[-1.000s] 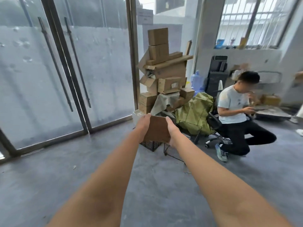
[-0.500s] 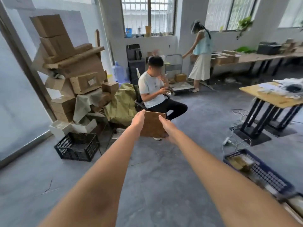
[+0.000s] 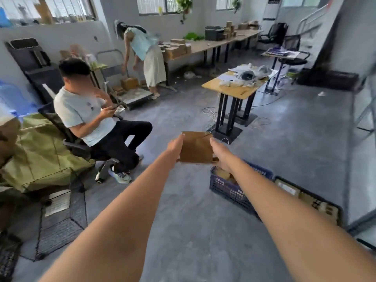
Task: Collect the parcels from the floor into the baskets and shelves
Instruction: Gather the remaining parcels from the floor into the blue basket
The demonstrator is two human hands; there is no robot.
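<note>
A flat brown cardboard parcel (image 3: 195,147) is held out in front of me at arm's length. My left hand (image 3: 175,145) grips its left edge and my right hand (image 3: 219,150) grips its right edge. Just below and to the right of the parcel, a blue plastic basket (image 3: 230,189) stands on the grey floor with brown parcels inside. Beside it on the right lies a black basket (image 3: 309,195) that also holds parcels.
A person sits on an office chair (image 3: 67,137) at left, beside a green sack (image 3: 40,151). A black crate (image 3: 61,218) lies at lower left. A wooden table (image 3: 234,88) stands ahead, cables at its base. Another person bends over a cart at the back.
My view has swung right, from the glass door and the box stack to the room's middle. Both hands kept hold of the parcel, which now hangs over the blue basket's near end.
</note>
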